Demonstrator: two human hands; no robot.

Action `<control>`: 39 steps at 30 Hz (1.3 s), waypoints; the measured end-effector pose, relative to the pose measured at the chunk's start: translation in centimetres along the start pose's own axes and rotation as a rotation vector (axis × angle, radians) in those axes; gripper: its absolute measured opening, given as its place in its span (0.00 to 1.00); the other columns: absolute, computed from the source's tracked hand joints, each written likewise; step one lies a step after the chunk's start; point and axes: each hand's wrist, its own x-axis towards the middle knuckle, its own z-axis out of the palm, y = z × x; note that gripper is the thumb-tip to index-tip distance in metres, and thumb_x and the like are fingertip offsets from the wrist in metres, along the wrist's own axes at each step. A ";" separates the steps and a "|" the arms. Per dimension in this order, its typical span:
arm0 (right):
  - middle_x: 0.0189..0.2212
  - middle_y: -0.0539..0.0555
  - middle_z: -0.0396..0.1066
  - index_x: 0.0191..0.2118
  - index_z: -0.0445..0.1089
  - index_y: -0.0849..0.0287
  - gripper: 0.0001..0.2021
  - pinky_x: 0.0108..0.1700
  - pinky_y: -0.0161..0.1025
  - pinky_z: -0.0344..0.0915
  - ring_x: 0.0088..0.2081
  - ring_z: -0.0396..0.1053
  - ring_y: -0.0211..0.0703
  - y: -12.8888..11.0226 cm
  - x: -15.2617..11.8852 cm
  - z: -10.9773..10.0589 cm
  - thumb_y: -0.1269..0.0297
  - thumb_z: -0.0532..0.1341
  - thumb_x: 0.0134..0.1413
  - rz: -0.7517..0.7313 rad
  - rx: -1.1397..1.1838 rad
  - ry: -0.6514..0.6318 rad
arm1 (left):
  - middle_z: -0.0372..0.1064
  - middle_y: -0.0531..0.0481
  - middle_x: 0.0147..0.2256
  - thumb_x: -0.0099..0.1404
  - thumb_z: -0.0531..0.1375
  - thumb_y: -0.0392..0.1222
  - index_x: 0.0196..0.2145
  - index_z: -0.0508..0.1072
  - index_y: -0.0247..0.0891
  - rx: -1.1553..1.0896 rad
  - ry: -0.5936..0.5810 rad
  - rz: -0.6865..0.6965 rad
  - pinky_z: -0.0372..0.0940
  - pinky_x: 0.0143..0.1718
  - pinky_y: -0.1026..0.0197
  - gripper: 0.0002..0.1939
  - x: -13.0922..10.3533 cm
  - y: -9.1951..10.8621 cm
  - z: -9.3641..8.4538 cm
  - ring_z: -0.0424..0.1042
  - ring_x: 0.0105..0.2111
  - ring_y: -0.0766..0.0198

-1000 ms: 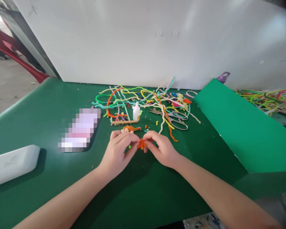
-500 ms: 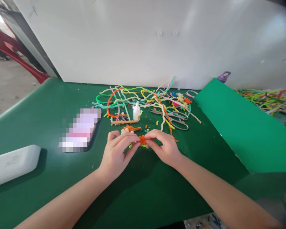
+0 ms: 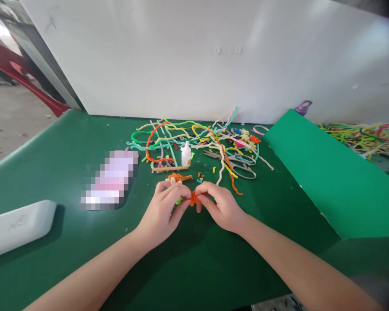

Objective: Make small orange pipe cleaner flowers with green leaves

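Orange flower (image 3: 193, 199): why both hands?
— Left hand (image 3: 164, 207) and right hand (image 3: 225, 207) each pinch one side over the green table (image 3: 201, 263), probably for control. Green bit (image 3: 179, 201) by left fingers: can't tell if held.
— Bottle (image 3: 186, 156), scissors (image 3: 232, 155)?
— Just beyond, among fuzzy stems (image 3: 148, 144); likely for reach.

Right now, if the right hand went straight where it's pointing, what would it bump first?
The orange flower, which the right hand pinches; just past it, likely the left hand, though depth is unclear.
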 end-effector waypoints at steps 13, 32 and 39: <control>0.33 0.51 0.71 0.36 0.65 0.56 0.03 0.36 0.36 0.68 0.31 0.70 0.36 -0.1 -0.2 0.4 0.69 0.58 0.55 -0.191 -0.131 0.317 | 0.74 0.54 0.31 0.59 0.61 0.32 0.33 0.68 0.42 0.026 0.261 0.033 0.59 0.41 0.54 0.07 -0.2 0.0 -0.1 0.73 0.31 0.63; 0.33 0.53 0.72 0.39 0.68 0.57 0.07 0.39 0.36 0.69 0.35 0.71 0.38 -0.1 0.0 0.4 0.72 0.54 0.59 -0.260 -0.143 0.237 | 0.77 0.52 0.33 0.60 0.61 0.34 0.37 0.73 0.44 -0.058 0.251 0.025 0.63 0.41 0.54 0.08 -0.2 -0.6 -0.2 0.74 0.30 0.63; 0.33 0.52 0.73 0.36 0.68 0.57 0.05 0.39 0.36 0.69 0.35 0.71 0.38 -0.1 0.1 0.3 0.71 0.56 0.58 -0.165 -0.025 0.229 | 0.77 0.55 0.30 0.60 0.61 0.32 0.33 0.71 0.43 -0.056 0.265 0.004 0.64 0.40 0.54 0.07 -0.2 -0.1 -0.3 0.72 0.28 0.65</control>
